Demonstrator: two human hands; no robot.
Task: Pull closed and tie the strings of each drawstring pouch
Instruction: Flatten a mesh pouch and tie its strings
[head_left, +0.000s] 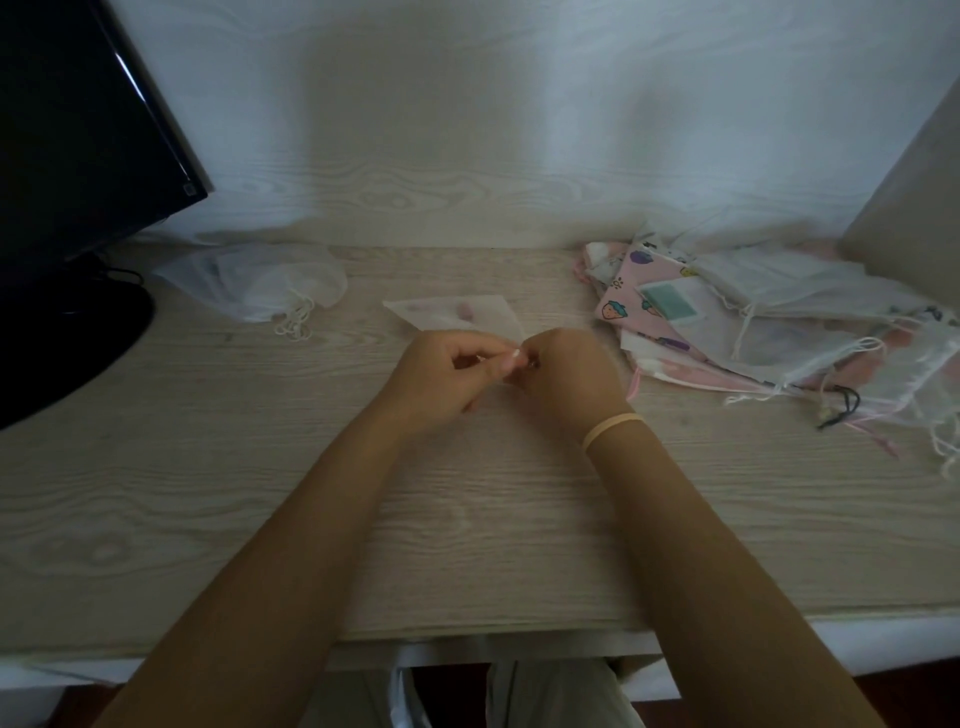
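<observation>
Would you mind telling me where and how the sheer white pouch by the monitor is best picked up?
Probably by the coiled white cords at the near end of the sheer pouch, coming from the front. The cords trail toward the desk edge, clear of the limp body, and the neck looks already gathered there, so a pinch should lift it whole.

Surface: pale wood-grain desk, set against a matching wall panel. On it, far left, a dark monitor's round base. Near that lay a sheer white pouch, cords coiled at its mouth. Centre: one small sheer pouch, flat. Right: a loose heap of pouches, pink printed and white mesh, strings trailing
</observation>
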